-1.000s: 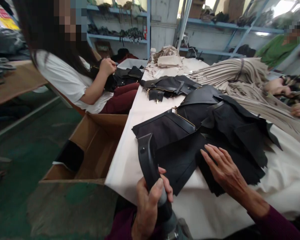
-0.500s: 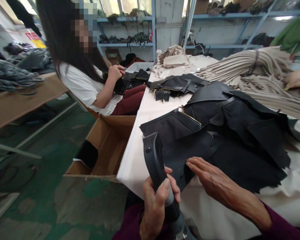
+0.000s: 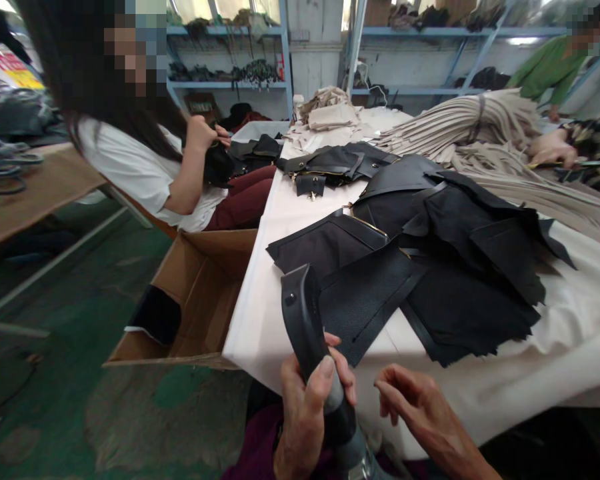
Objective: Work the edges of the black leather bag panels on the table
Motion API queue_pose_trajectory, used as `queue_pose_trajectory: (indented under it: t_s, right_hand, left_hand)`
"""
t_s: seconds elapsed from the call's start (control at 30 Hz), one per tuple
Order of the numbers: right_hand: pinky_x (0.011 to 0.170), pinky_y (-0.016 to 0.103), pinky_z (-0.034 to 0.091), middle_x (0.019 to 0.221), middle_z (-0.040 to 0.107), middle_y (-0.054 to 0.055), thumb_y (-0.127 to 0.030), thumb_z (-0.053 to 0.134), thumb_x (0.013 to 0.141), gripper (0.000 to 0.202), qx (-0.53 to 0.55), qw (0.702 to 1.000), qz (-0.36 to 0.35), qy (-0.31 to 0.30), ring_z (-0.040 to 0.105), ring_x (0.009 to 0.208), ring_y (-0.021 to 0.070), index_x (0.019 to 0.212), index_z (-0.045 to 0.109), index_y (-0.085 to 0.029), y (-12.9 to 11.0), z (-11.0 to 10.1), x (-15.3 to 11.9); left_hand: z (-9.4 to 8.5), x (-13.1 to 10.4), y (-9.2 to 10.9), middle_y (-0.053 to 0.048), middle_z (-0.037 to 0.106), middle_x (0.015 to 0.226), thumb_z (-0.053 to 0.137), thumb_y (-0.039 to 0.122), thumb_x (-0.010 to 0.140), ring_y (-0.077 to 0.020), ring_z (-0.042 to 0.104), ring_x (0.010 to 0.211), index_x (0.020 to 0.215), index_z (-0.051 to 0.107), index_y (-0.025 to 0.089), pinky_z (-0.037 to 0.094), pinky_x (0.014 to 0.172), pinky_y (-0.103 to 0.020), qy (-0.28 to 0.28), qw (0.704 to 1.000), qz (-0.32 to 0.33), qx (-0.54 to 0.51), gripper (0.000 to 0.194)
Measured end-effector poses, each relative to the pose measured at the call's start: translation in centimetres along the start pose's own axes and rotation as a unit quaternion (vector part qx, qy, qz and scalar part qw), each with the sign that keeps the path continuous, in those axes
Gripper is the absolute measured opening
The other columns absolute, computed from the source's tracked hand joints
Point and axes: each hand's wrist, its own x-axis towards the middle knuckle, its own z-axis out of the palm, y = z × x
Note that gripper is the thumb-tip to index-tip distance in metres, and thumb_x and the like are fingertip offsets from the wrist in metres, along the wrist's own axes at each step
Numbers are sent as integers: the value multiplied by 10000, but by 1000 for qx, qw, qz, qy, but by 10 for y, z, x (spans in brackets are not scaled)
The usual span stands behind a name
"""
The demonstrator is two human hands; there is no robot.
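The left hand (image 3: 305, 407) is gripping the black tool (image 3: 310, 340) firmly near its base; the right hand (image 3: 415, 407) is hovering released, lower centre, beside the black leather panel (image 3: 365, 300).

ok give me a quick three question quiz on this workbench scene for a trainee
1. True or false: the left hand grips a black strap-like handle piece that stands upright.
2. Where is the right hand? A) flat on the black leather pieces B) at the table's near edge, touching no piece C) inside the cardboard box
3. Fill in: beside the white-covered table, on the floor, stands an open ______ box.

Key:
1. True.
2. B; the black leather pieces lie farther up the table, apart from the hand.
3. cardboard
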Motion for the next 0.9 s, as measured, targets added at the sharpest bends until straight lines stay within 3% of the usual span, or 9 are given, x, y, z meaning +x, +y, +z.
queue_pose_trajectory:
  t_s: [0.07,0.17,0.3,0.47,0.6,0.7,0.8,0.9]
  right_hand:
    - [606,318,526,765,674,74,-478,569,842,319,154,987,42,33,656,724,218,856,614,-162,0,12,5]
    - [751,391,543,930,705,123,-461,666,789,348,291,953,50,71,667,903,278,948,655,-151,2,33,13]
    - [758,365,539,957,712,116,-395,727,759,308,372,919,24,126,670,899,262,948,665,-160,2,55,17]
    - [684,306,542,842,699,33,-336,800,683,385,414,884,-20,218,660,761,185,995,628,-191,-5,60,25]
    - [609,229,501,602,556,-60,-308,783,704,225,403,894,-57,189,564,578,95,737,599,-183,-10,59,29]
    - [564,214,486,584,498,-61,-324,761,717,285,388,904,-61,170,508,551,83,615,543,-172,-16,53,29]
    - [529,214,483,711,586,-11,-357,742,719,225,357,919,-50,159,534,625,114,744,627,-165,-21,45,30]
    - [517,218,479,923,647,49,-367,714,735,310,322,935,-64,137,592,746,164,968,646,-173,-23,40,32]
  left_hand:
    - [0,-4,0,26,571,659,473,318,910,-102,539,504,1031,510,180,452,501,-237,-4,1000,-8,0,187]
    - [0,-11,2,28,574,653,484,335,904,-98,538,495,1028,502,179,453,491,-228,-11,1000,-14,7,200]
    - [-4,-22,4,33,558,620,507,366,888,-94,524,463,1006,512,172,441,461,-221,-28,999,-8,18,228]
    - [-8,-34,0,36,574,628,552,404,856,-95,544,463,1010,517,182,430,467,-217,-26,999,-16,12,273]
    - [-8,-43,-4,37,567,628,563,438,842,-93,546,458,1004,530,179,422,469,-222,-35,999,-27,20,307]
    - [-6,-47,-8,42,572,642,573,446,840,-101,562,465,1012,512,195,429,472,-230,-41,999,-29,14,311]
    - [-4,-49,-10,44,582,630,577,444,839,-95,559,451,1000,509,192,419,455,-214,-57,998,-33,13,306]
    - [-2,-50,-12,47,582,613,579,447,834,-86,548,433,989,516,187,409,439,-198,-59,998,-35,14,309]
